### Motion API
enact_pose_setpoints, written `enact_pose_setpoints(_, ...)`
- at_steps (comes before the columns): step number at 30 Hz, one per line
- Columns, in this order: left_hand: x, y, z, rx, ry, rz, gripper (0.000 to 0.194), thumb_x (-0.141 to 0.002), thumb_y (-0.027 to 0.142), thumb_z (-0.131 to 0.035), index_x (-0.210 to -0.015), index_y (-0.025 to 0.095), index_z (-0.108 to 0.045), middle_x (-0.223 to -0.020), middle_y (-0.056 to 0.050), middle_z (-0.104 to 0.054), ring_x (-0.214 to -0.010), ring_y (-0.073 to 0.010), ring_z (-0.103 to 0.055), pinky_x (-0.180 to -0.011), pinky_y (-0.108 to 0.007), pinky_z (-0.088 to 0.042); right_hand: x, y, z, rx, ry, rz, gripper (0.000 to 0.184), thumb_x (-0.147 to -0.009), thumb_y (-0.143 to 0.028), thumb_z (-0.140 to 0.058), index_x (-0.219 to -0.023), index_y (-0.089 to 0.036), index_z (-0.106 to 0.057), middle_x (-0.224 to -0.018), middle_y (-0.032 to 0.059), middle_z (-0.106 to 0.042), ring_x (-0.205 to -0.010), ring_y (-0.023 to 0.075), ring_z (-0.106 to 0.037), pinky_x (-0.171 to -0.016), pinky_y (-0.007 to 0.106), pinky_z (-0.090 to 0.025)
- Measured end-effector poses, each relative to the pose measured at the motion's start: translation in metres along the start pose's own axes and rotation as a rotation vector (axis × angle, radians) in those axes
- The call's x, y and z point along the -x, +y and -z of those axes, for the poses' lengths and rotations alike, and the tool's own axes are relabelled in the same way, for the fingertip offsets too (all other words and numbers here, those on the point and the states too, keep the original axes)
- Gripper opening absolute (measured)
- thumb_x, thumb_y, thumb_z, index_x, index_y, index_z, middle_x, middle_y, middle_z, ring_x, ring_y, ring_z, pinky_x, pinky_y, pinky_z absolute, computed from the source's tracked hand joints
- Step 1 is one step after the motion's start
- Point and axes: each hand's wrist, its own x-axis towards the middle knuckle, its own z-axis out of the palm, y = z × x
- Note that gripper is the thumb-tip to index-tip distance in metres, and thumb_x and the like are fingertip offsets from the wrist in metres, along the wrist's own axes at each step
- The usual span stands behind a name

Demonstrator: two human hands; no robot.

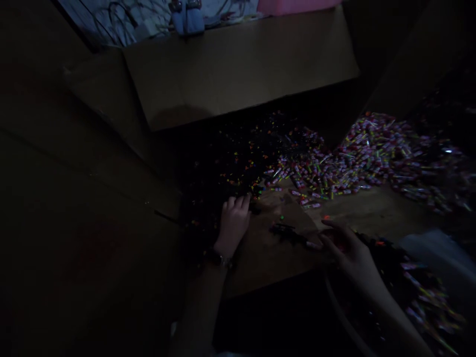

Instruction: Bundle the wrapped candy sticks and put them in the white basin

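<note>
The light is dim and small details are hard to read. My left hand [235,221], with a watch [215,257] at the wrist, reaches to the edge of a dark heap of small pieces [238,168] with bright coloured bits. Its fingers are bent and close together; what lies under them is hidden. My right hand [351,253] is curled at the right, thumb and forefinger a little apart, with something reddish in the palm that I cannot make out. Between the hands lie several dark slim pieces [290,234] and a small pink-and-white tube [314,245].
A large pile of small pink-labelled tubes [372,153] spreads over the wooden tabletop [372,204] at the right. Cardboard flaps [238,69] stand behind. A pale plastic bag [435,253] and more coloured tubes [431,297] lie at lower right. Cables [122,17] show at the back.
</note>
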Motion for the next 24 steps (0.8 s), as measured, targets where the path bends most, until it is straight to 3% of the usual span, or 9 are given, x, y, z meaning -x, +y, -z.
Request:
enact_pose_setpoints(4, -0.013, 0.004, -0.009, -0.139, -0.054, -0.191, 0.039, -0.084, 0.008, -0.042, -0.118, 0.019, -0.057, -0.127, -0.012, -0.055, -0.116, -0.0304, -0.044, -0.098, -0.050, -0.031, -0.004, -0.009, -0.017, -0.479, -0.121, -0.342, 0.049, -0.063, -0.042, -0.075, -0.105, -0.022, -0.058, -0.081, 0.0051, -0.071, -0.075, 0.0242, -0.068, -0.061, 0.033, -0.051)
enact_pose_setpoints(7, -0.017, 0.007, -0.015, -0.150, -0.069, -0.272, 0.031, -0.086, 0.006, -0.039, -0.099, 0.018, -0.064, -0.102, -0.011, -0.065, -0.112, -0.0269, -0.048, -0.106, -0.050, -0.023, -0.008, -0.013, -0.026, -0.586, -0.265, -0.395, 0.040, -0.059, -0.035, -0.079, -0.094, -0.021, -0.066, -0.085, 0.0069, -0.072, -0.081, 0.0236, -0.067, -0.065, 0.032, -0.051)
enact_pose_setpoints(9, -0.016, 0.007, -0.013, -0.129, -0.069, -0.298, 0.028, -0.088, 0.007, -0.040, -0.096, 0.018, -0.064, -0.094, -0.009, -0.065, -0.105, -0.0240, -0.053, -0.108, -0.049, -0.022, -0.009, -0.016, -0.028, -0.590, -0.346, -0.372, 0.040, -0.058, -0.033, -0.080, -0.095, -0.022, -0.069, -0.087, 0.0059, -0.072, -0.079, 0.0215, -0.066, -0.067, 0.031, -0.050)
enact_pose_setpoints(11, -0.013, 0.010, -0.007, -0.012, -0.008, -0.300, 0.026, -0.090, 0.012, -0.040, -0.105, 0.017, -0.061, -0.097, -0.008, -0.065, -0.102, -0.0216, -0.056, -0.108, -0.046, -0.028, -0.009, -0.020, -0.029, -0.604, -0.382, -0.327, 0.046, -0.059, -0.033, -0.080, -0.102, -0.022, -0.069, -0.089, 0.0044, -0.071, -0.077, 0.0186, -0.065, -0.068, 0.029, -0.049)
enact_pose_setpoints(15, 0.000, 0.028, 0.019, 0.457, 0.092, -0.192, 0.032, -0.093, 0.021, -0.043, -0.124, 0.018, -0.048, -0.114, -0.009, -0.060, -0.106, -0.0182, -0.056, -0.096, -0.034, -0.044, -0.007, -0.035, -0.027, -0.640, -0.392, -0.188, 0.057, -0.059, -0.030, -0.081, -0.113, -0.024, -0.062, -0.096, 0.0030, -0.069, -0.086, 0.0176, -0.063, -0.075, 0.028, -0.047)
enact_pose_setpoints(19, 0.015, 0.054, 0.042, 0.755, -0.047, -0.119, 0.031, -0.091, 0.022, -0.048, -0.122, 0.021, -0.052, -0.116, -0.005, -0.060, -0.106, -0.0161, -0.057, -0.093, -0.027, -0.045, -0.007, -0.055, -0.024, -0.509, -0.343, -0.045, 0.042, -0.058, -0.030, -0.082, -0.094, -0.023, -0.061, -0.081, -0.0011, -0.065, -0.073, 0.0140, -0.058, -0.068, 0.024, -0.046)
enact_pose_setpoints(24, 0.021, 0.066, 0.052, 0.852, -0.126, -0.061, 0.026, -0.091, 0.022, -0.047, -0.113, 0.021, -0.061, -0.111, -0.005, -0.065, -0.102, -0.0162, -0.060, -0.091, -0.027, -0.046, -0.007, -0.069, -0.016, -0.379, -0.371, 0.056, 0.034, -0.064, -0.033, -0.077, -0.092, -0.022, -0.060, -0.078, -0.0025, -0.061, -0.067, 0.0123, -0.053, -0.064, 0.023, -0.043)
